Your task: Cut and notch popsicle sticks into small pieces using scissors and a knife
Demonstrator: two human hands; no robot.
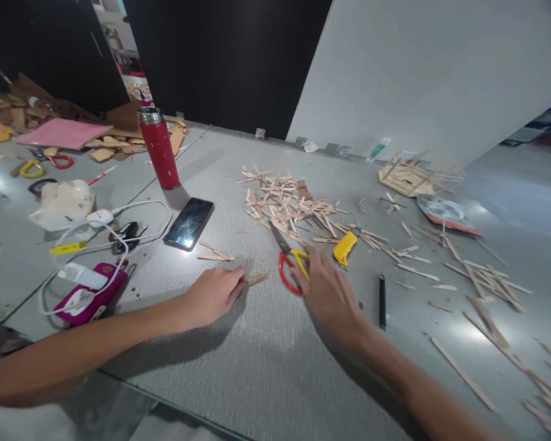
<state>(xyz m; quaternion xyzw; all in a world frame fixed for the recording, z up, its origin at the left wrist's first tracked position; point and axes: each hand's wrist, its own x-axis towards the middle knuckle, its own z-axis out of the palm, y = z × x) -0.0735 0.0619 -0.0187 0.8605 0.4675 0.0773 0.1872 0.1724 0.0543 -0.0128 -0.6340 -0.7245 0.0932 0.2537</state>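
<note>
My left hand [218, 294] is closed, pinching a short wooden stick [258, 279] just above the grey table. My right hand [327, 288] is at the handles of a pair of scissors [284, 247] with one red and one yellow loop; its fingers cover part of the yellow loop. The blades point away from me toward a heap of cut wooden sticks [284, 202]. A few joined stick pieces [217, 252] lie just beyond my left hand. To the right of the scissors rests a yellow box cutter [346, 246].
A phone [189, 223], a red bottle [158, 147] and a purple power bank [92, 294] with white cables stand or lie at left. A black pen [382, 301] and scattered sticks [463, 373] are at right. Farther back sits a stick-built frame [406, 177].
</note>
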